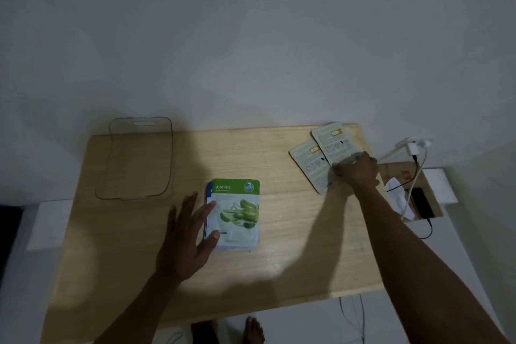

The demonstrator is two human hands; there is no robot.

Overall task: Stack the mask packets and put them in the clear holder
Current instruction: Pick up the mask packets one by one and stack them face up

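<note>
Fingers of my left hand [185, 234] are spread flat, tips touching the left edge of the Aloe Vera packet [237, 215] at table [293, 232] centre. My right hand [357, 172] reaches to two o'clock, fingers pressed down on two overlapping pale packets [315, 159]. At ten o'clock the clear holder [139, 159] sits empty, well apart.

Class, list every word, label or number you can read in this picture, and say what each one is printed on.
"Aloe Vera": on the green header of the top mask packet in the stack beside the left hand.
Smaller print and round seal on that packet: too blurred.
Two pale packets under the right hand: print too small.
</note>
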